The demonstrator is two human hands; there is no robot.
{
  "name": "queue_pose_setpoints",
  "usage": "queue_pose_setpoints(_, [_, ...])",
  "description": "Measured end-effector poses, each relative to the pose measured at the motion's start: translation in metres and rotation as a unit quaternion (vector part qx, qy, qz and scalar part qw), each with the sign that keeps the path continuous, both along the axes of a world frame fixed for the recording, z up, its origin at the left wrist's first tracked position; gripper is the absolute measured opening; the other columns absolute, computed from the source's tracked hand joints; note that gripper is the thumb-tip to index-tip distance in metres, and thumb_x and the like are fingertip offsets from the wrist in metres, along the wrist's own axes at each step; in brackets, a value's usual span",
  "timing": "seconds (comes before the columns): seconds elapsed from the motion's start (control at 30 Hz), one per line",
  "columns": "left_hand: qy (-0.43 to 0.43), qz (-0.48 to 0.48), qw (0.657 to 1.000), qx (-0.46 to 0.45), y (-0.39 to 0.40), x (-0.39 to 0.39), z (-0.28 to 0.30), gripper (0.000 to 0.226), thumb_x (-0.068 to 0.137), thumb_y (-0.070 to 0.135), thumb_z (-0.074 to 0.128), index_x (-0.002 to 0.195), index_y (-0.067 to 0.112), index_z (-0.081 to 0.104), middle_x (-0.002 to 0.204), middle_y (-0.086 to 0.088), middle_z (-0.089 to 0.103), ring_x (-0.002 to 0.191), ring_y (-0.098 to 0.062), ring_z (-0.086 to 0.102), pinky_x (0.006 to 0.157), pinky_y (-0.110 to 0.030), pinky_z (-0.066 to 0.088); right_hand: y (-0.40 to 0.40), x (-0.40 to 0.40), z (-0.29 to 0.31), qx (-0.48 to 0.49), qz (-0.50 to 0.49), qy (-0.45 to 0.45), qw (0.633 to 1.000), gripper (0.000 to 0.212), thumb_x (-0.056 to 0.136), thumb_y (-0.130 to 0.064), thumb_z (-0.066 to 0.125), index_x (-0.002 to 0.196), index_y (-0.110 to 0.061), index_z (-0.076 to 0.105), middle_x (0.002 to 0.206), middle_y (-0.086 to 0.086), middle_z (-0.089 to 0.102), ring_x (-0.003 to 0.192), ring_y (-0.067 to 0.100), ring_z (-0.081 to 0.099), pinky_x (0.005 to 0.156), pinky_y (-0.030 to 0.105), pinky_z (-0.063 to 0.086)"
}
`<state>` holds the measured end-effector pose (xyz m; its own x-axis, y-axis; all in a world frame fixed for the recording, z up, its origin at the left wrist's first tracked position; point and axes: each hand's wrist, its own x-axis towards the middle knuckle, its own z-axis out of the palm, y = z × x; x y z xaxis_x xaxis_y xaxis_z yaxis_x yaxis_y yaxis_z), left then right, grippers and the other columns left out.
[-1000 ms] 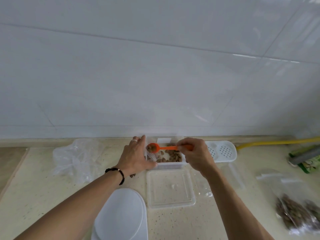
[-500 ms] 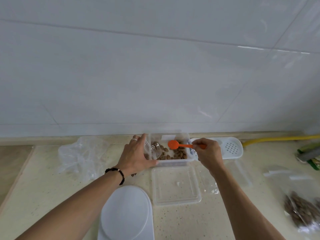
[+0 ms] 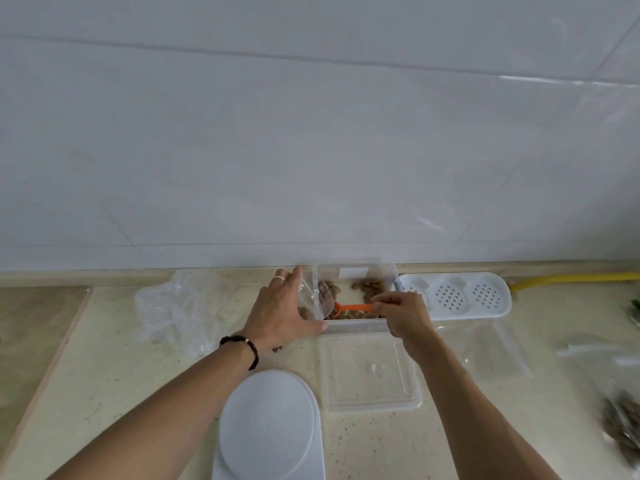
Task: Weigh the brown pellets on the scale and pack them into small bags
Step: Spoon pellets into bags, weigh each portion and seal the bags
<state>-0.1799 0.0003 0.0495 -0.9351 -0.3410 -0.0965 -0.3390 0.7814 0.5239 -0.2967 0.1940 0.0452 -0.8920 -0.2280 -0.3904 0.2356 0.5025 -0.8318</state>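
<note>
A clear plastic container [image 3: 358, 326] of brown pellets [image 3: 370, 285] stands at the back of the counter. My left hand [image 3: 282, 315] holds a small clear bag [image 3: 313, 299] with its mouth at the container's left end; a few pellets show inside the bag. My right hand [image 3: 403, 315] pinches the handle of an orange scoop [image 3: 353, 308], whose bowl lies low among the pellets by the bag. The white scale [image 3: 266, 427] sits at the near edge with nothing on its round platform.
The container's clear lid [image 3: 369, 374] lies in front of it. A white perforated tray [image 3: 460, 296] sits to the right, crumpled clear plastic [image 3: 180, 306] to the left. Bags with pellets [image 3: 623, 420] lie far right, flat small bags [image 3: 498, 351] beside the lid. A yellow hose [image 3: 571, 280] runs along the wall.
The scoop went from the bag's mouth to the right over the container, then came back left and down into the pellets. My left hand kept holding the bag.
</note>
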Motion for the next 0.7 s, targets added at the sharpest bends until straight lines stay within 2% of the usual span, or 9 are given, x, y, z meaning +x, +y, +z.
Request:
queue_pose_setpoints(0.1, [0.001, -0.002, 1.0, -0.005, -0.001, 0.0, 0.0, 0.101, 0.061, 0.059, 0.074, 0.14, 0.017, 0.029, 0.122, -0.003, 0.041, 0.104, -0.021, 0.048, 0.086, -0.033, 0.047, 0.008, 0.001, 0.0, -0.068, -0.06, -0.053, 0.994, 0.014, 0.087, 0.005, 0.059, 0.088, 0.0, 0.072, 0.067, 0.014, 0.059, 0.043, 0.012, 0.034, 0.038, 0.022, 0.028])
queue_pose_setpoints(0.2, [0.0, -0.004, 1.0, -0.009, -0.002, 0.0, 0.001, 0.105, 0.06, 0.06, 0.074, 0.143, 0.017, 0.027, 0.124, -0.003, 0.04, 0.105, -0.021, 0.048, 0.085, -0.031, 0.046, 0.015, 0.004, 0.003, -0.114, -0.098, -0.086, 0.985, 0.013, 0.088, 0.007, 0.057, 0.091, 0.004, 0.069, 0.069, 0.018, 0.057, 0.039, 0.011, 0.031, 0.036, 0.021, 0.026])
queue_pose_setpoints(0.4, [-0.014, -0.005, 1.0, -0.014, 0.0, -0.002, 0.004, 0.113, 0.061, 0.062, 0.073, 0.149, 0.015, 0.02, 0.13, -0.005, 0.038, 0.112, -0.023, 0.047, 0.089, -0.031, 0.045, 0.027, 0.007, 0.016, -0.167, -0.128, -0.084, 0.974, 0.011, 0.087, 0.007, 0.059, 0.088, 0.003, 0.069, 0.08, 0.023, 0.059, 0.037, 0.01, 0.028, 0.035, 0.02, 0.024])
queue_pose_setpoints(0.5, [-0.022, -0.003, 1.0, -0.019, 0.003, -0.005, 0.008, 0.114, 0.064, 0.06, 0.075, 0.15, 0.013, 0.018, 0.134, -0.005, 0.037, 0.118, -0.024, 0.045, 0.094, -0.033, 0.044, 0.029, 0.005, 0.03, -0.182, -0.118, -0.055, 0.975, 0.009, 0.086, 0.006, 0.061, 0.089, 0.004, 0.069, 0.079, 0.022, 0.054, 0.037, 0.01, 0.027, 0.036, 0.021, 0.023])
queue_pose_setpoints(0.57, [-0.023, -0.004, 1.0, -0.018, 0.005, -0.006, 0.011, 0.112, 0.064, 0.06, 0.075, 0.149, 0.013, 0.02, 0.134, -0.006, 0.037, 0.118, -0.024, 0.045, 0.094, -0.034, 0.044, 0.025, 0.008, 0.042, -0.159, -0.084, -0.009, 0.984, 0.011, 0.085, 0.004, 0.061, 0.089, 0.0, 0.071, 0.07, 0.016, 0.051, 0.038, 0.009, 0.031, 0.036, 0.02, 0.025])
queue_pose_setpoints(0.63, [-0.017, -0.01, 1.0, -0.012, 0.009, -0.008, 0.015, 0.11, 0.065, 0.058, 0.076, 0.148, 0.013, 0.021, 0.134, -0.006, 0.037, 0.118, -0.024, 0.044, 0.094, -0.035, 0.043, 0.016, 0.016, 0.056, -0.096, -0.022, 0.072, 0.992, 0.014, 0.086, 0.001, 0.062, 0.086, -0.007, 0.074, 0.059, 0.001, 0.055, 0.038, 0.002, 0.04, 0.04, 0.015, 0.031])
queue_pose_setpoints(0.7, [-0.009, -0.018, 1.0, 0.0, 0.012, -0.008, 0.019, 0.111, 0.067, 0.056, 0.076, 0.15, 0.013, 0.017, 0.135, -0.006, 0.035, 0.121, -0.024, 0.042, 0.096, -0.034, 0.042, 0.007, 0.027, 0.069, -0.012, 0.071, 0.162, 0.984, 0.015, 0.086, -0.004, 0.064, 0.085, -0.014, 0.075, 0.06, -0.009, 0.061, 0.045, 0.0, 0.05, 0.046, 0.012, 0.038])
